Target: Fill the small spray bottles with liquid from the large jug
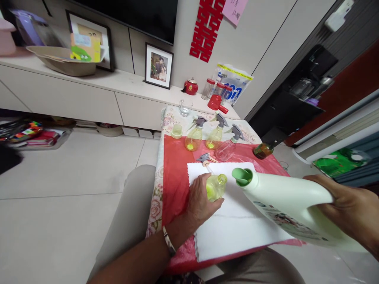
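Observation:
My left hand [202, 199] is wrapped round a small yellow-green spray bottle [216, 187] without its top, its open mouth tilted to the right. In my right hand [349, 209] is the handle of a large pale green detergent jug [284, 193]. The jug lies tipped on its side in the air, its green spout [243, 177] pointing at the bottle's mouth with a gap between them. No stream of liquid shows. A loose grey spray head [204, 158] rests on the table just behind the bottle. Under both hands is a white cloth [233, 232].
Two yellow spray bottles [194, 139] and a pink spray bottle [226, 150] stand behind the cloth. A green cap [177, 131] is to their left, a brown bottle [263, 150] to their right. Red covering [174, 189] lies over the floral tablecloth. A cabinet [130, 88] runs behind.

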`<control>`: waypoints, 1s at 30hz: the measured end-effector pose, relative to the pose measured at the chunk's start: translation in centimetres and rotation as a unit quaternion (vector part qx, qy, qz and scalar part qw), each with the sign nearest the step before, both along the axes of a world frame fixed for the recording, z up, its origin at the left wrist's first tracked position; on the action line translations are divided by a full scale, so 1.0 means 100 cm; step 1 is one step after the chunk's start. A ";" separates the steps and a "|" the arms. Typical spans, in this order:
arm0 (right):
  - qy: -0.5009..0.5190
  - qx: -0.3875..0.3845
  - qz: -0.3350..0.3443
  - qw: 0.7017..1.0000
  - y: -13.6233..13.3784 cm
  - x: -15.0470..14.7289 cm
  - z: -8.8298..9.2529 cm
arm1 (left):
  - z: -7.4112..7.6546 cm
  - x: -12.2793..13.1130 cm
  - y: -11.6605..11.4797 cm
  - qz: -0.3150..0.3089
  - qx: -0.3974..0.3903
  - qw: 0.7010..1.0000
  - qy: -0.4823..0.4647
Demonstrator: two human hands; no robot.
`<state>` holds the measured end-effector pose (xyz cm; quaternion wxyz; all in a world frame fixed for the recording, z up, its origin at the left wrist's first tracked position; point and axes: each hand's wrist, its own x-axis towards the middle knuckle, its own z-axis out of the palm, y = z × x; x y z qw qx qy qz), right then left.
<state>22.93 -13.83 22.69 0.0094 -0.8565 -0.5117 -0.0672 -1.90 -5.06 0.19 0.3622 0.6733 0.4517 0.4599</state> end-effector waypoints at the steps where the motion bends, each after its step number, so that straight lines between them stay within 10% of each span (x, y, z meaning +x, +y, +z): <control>1: -0.006 -0.008 0.000 1.000 0.001 0.000 0.001 | 0.000 0.000 0.000 0.000 0.001 1.000 0.000; 30: -0.093 -0.105 0.015 0.990 0.017 -0.015 0.009 | -0.003 0.001 0.001 -0.014 0.033 0.999 0.007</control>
